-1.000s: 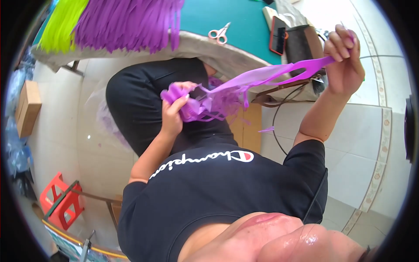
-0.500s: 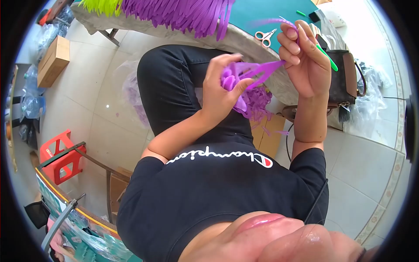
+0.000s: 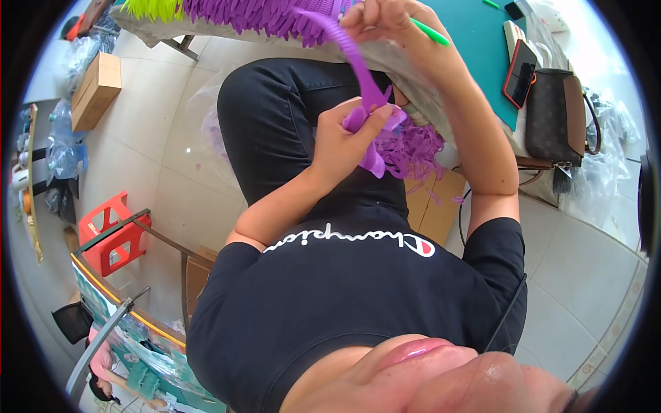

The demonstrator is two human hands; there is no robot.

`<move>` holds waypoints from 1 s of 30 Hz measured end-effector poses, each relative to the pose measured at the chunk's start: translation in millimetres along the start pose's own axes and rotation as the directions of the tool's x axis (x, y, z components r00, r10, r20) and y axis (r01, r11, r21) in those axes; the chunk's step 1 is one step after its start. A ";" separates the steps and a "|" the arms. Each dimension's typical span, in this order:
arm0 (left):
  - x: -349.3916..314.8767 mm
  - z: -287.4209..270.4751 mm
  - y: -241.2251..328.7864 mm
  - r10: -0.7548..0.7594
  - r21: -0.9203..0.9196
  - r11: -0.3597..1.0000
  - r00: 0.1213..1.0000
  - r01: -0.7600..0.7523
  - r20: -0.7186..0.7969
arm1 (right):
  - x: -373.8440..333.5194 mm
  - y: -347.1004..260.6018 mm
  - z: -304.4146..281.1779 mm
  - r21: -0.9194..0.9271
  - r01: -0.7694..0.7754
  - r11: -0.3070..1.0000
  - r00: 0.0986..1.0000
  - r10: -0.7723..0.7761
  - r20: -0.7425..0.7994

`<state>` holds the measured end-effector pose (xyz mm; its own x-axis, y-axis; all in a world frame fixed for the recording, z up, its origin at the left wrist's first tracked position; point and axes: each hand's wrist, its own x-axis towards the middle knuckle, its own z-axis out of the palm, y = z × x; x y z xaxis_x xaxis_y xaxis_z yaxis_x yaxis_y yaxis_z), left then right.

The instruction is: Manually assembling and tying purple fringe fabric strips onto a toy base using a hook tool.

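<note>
My left hand (image 3: 344,141) is closed on several soft purple strips, bunched above my lap. One long, curved purple strip (image 3: 354,58) rises from it toward the table edge. My right hand (image 3: 392,20) is beside that strip's upper part, fingers curled, at the table's near edge. A slim green-handled tool (image 3: 430,32) sticks out of the right hand; its working tip is hidden. Whether the right fingertips touch the strip is unclear. Below the hands hangs a tangle of thin purple scraps (image 3: 416,151).
Rows of purple strips (image 3: 255,17) and lime-green strips (image 3: 155,8) hang over the green-topped table (image 3: 475,41). A red-edged phone (image 3: 520,76) and a brown handbag (image 3: 556,117) are at the right. A red stool (image 3: 113,234) and cardboard box (image 3: 96,89) stand left.
My right hand has swung left and away from me, over the table edge. The purple strip now stands up from my left hand. The scissors are no longer visible.
</note>
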<state>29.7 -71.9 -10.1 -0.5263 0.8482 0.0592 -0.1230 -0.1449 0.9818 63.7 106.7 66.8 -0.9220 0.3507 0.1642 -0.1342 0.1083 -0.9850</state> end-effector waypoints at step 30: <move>-3.9 -41.8 -2.4 -0.433 -0.584 0.742 0.900 0.329 -0.043 | -100.0 14.2 -70.8 -0.777 -0.625 0.078 0.780 0.089 -0.619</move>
<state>-3.1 -96.1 -20.3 -0.4566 0.8045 -0.3800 -0.7559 -0.1255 0.6425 179.7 139.0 40.1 -0.5067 0.8590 0.0732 0.8479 0.5119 -0.1380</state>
